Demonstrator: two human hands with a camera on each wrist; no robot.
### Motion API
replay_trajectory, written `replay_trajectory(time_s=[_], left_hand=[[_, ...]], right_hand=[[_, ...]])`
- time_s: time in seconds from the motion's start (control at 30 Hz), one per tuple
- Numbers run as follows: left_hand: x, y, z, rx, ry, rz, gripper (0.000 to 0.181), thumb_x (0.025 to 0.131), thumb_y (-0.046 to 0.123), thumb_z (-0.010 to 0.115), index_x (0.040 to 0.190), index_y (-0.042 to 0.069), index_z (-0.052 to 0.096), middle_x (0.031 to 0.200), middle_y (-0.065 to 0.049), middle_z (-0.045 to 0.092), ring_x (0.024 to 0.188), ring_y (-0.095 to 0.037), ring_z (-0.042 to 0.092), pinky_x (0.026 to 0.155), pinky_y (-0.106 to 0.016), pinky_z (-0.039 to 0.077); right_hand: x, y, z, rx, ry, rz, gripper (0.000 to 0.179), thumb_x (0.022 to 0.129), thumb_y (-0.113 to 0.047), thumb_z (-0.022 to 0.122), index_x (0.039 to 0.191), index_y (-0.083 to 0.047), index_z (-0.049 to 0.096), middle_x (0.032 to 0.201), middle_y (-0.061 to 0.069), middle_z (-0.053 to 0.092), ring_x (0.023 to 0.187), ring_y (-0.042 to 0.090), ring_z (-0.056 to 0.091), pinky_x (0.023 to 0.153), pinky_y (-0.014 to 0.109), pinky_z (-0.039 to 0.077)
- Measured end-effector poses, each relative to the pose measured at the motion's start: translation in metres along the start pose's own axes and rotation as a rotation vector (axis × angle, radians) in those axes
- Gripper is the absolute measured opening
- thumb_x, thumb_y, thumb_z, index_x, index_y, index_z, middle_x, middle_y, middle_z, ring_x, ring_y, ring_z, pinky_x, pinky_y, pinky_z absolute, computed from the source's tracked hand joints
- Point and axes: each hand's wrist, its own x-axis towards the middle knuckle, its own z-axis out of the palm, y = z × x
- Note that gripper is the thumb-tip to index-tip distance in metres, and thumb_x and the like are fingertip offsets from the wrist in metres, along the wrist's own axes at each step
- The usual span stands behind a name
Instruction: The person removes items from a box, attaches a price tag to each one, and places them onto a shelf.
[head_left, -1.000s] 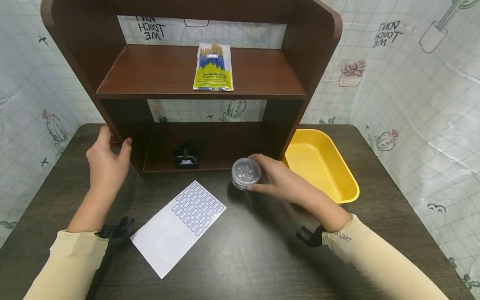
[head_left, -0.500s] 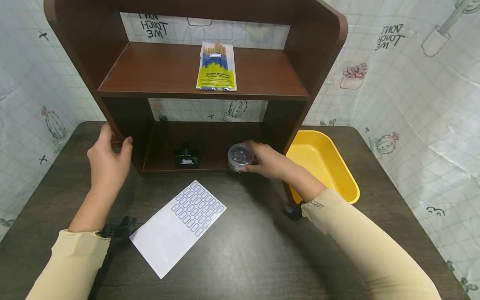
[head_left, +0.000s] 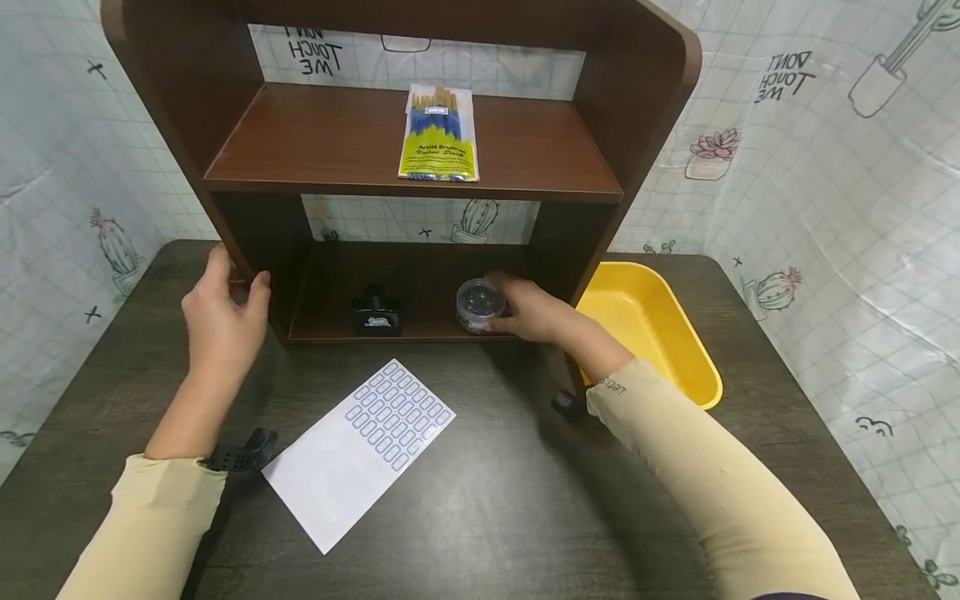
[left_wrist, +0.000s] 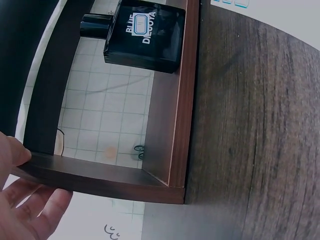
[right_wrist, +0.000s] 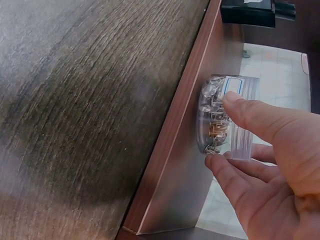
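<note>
My right hand (head_left: pixel 528 310) holds a small round clear jar (head_left: pixel 478 305) at the lower shelf of the brown wooden rack (head_left: pixel 420 190). In the right wrist view, thumb and fingers lie around the jar (right_wrist: pixel 214 120), which has a ridged lid, a small blue-bordered label and small shiny metal pieces inside. My left hand (head_left: pixel 228 321) grips the rack's left side panel, with the thumb on the inner face and fingers outside in the left wrist view. A dark bottle (head_left: pixel 377 315) stands on the lower shelf; a blue-bordered label (left_wrist: pixel 140 24) is on its front.
A pack of artist brushes (head_left: pixel 438 146) lies on the upper shelf. On the table in front is a white label sheet (head_left: pixel 330 492), partly printed with blue-bordered labels. Right of the rack sits a yellow tray (head_left: pixel 686 350).
My right hand has carried the jar from in front of the rack, away from me, to the lower shelf. My left hand keeps its grip on the side panel.
</note>
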Motion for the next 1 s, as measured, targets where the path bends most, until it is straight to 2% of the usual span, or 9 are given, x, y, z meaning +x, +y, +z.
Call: replay_trajectory(time_s=[0.4, 0.5, 0.67, 0.8, 1.0], left_hand=[[-0.001, 0.0, 0.001, -0.005, 0.012, -0.005, 0.028, 0.104, 0.012, 0.061, 0.129, -0.001, 0.06, 0.111, -0.026, 0.073, 0.1, -0.044, 0.073, 0.07, 0.001, 0.034], [0.0, 0.0, 0.002, -0.003, 0.014, -0.004, 0.028, 0.104, 0.013, 0.062, 0.129, -0.001, 0.06, 0.111, -0.026, 0.073, 0.099, -0.043, 0.073, 0.072, -0.002, 0.035], [0.001, 0.0, 0.001, 0.032, -0.023, -0.022, 0.033, 0.104, 0.016, 0.063, 0.133, 0.002, 0.06, 0.112, -0.025, 0.073, 0.099, -0.043, 0.072, 0.073, -0.006, 0.035], [-0.008, -0.002, 0.0, 0.07, -0.029, -0.016, 0.037, 0.104, 0.02, 0.062, 0.136, 0.001, 0.061, 0.108, -0.025, 0.073, 0.096, -0.041, 0.071, 0.07, -0.006, 0.033], [-0.03, -0.001, -0.002, 0.079, 0.021, 0.024, 0.041, 0.104, 0.021, 0.059, 0.135, -0.006, 0.057, 0.099, -0.023, 0.068, 0.088, -0.035, 0.065, 0.071, -0.004, 0.032]], right_hand=[[0.002, 0.004, 0.004, 0.055, -0.016, 0.043, 0.068, 0.093, -0.008, 0.078, 0.149, 0.009, 0.043, 0.141, 0.027, 0.059, 0.125, 0.039, 0.061, 0.111, 0.052, 0.05], [0.001, 0.004, 0.004, 0.043, -0.008, 0.053, 0.073, 0.093, -0.009, 0.077, 0.152, 0.01, 0.039, 0.148, 0.029, 0.055, 0.132, 0.041, 0.058, 0.116, 0.053, 0.046], [-0.003, -0.001, 0.0, 0.004, 0.003, 0.098, 0.088, 0.093, -0.014, 0.077, 0.16, 0.009, 0.026, 0.163, 0.03, 0.038, 0.15, 0.044, 0.042, 0.127, 0.054, 0.033], [-0.017, -0.008, -0.001, 0.0, 0.051, 0.115, 0.086, 0.094, -0.019, 0.077, 0.161, 0.003, 0.027, 0.164, 0.027, 0.037, 0.152, 0.043, 0.037, 0.127, 0.055, 0.032], [-0.052, -0.019, 0.004, -0.007, 0.173, 0.051, 0.07, 0.098, -0.024, 0.073, 0.155, -0.001, 0.04, 0.156, 0.024, 0.043, 0.146, 0.039, 0.042, 0.123, 0.055, 0.037]])
